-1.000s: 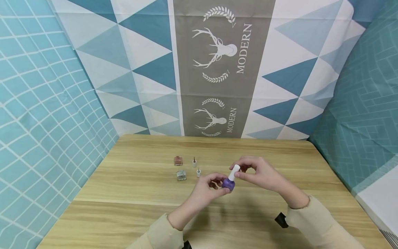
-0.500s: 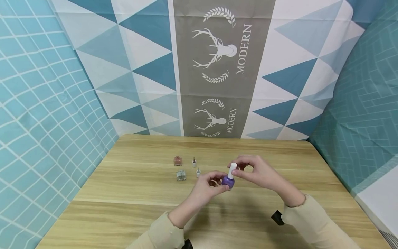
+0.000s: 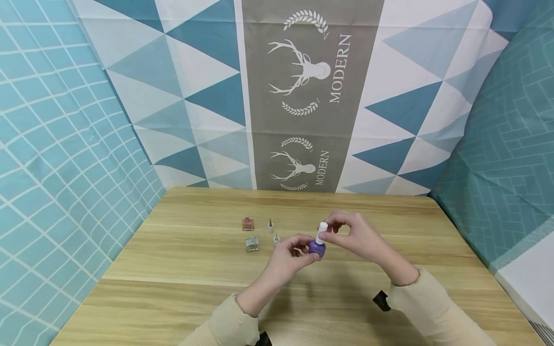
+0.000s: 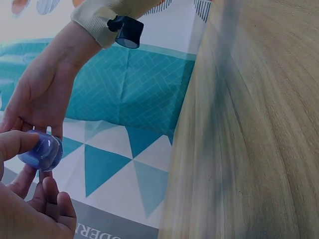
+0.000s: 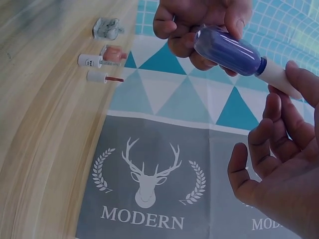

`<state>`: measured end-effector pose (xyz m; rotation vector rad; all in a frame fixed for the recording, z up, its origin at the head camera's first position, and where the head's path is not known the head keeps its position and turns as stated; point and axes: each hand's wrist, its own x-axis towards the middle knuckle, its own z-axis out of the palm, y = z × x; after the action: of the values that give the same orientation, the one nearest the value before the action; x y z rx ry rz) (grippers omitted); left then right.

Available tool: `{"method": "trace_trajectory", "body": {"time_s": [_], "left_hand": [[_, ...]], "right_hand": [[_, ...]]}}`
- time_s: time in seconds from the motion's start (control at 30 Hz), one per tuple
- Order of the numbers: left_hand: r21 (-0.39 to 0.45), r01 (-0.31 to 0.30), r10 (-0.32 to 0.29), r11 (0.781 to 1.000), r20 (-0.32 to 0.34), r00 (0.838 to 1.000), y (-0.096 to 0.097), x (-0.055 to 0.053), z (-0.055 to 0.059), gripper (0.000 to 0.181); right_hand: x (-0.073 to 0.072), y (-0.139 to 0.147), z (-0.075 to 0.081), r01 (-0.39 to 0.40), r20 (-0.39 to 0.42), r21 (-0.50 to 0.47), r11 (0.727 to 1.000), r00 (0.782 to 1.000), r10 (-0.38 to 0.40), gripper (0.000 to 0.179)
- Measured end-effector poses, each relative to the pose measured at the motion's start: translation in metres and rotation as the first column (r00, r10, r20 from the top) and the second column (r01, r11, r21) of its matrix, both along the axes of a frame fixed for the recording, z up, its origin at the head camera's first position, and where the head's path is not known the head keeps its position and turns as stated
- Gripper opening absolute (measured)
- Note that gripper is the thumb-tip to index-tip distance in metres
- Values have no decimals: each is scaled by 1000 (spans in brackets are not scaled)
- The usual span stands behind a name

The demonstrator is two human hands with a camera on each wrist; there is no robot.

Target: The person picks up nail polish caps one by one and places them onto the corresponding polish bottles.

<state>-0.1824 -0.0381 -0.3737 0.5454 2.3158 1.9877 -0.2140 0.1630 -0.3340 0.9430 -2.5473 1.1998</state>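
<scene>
A purple nail polish bottle (image 3: 317,248) with a white cap (image 3: 321,232) is held above the table between both hands. My left hand (image 3: 289,258) pinches the glass body between thumb and fingers; the left wrist view shows the thumb pressed on the purple bottle (image 4: 44,152). With thumb and fingertips, my right hand (image 3: 356,236) grips the white cap, which sits on the bottle's neck. In the right wrist view the bottle (image 5: 229,51) lies slanted, its cap (image 5: 279,78) toward the right hand (image 5: 284,149).
Left of the hands stand an uncapped reddish-brown polish bottle (image 3: 248,224) and an uncapped glittery silver one (image 3: 252,244). Beside them, two white brush caps (image 3: 270,226) stand with their brushes up. Patterned cloths hang behind the wooden table (image 3: 173,269) and on both sides.
Both hands have shifted the bottle slightly up and left, and it has turned a little. The right hand and forearm have moved left, still gripping the cap.
</scene>
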Motion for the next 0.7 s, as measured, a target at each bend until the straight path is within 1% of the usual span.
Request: {"method": "trace_trajectory", "body": {"time_s": [0.1, 0.17, 0.47, 0.7], "left_hand": [[5, -5, 5, 1000, -3, 1000, -1, 6, 11, 26], [2, -12, 12, 1000, 4, 1000, -1, 7, 14, 26], [16, -29, 29, 999, 12, 1000, -1, 8, 16, 25], [16, -44, 44, 999, 20, 999, 1, 10, 19, 25]], "right_hand": [[-1, -2, 0, 27, -2, -1, 1000, 1000, -27, 11], [-1, -3, 1, 42, -3, -4, 999, 999, -42, 12], [-6, -9, -1, 78, -47, -10, 997, 996, -79, 15], [-8, -12, -4, 103, -29, -37, 994, 994, -104, 17]]}}
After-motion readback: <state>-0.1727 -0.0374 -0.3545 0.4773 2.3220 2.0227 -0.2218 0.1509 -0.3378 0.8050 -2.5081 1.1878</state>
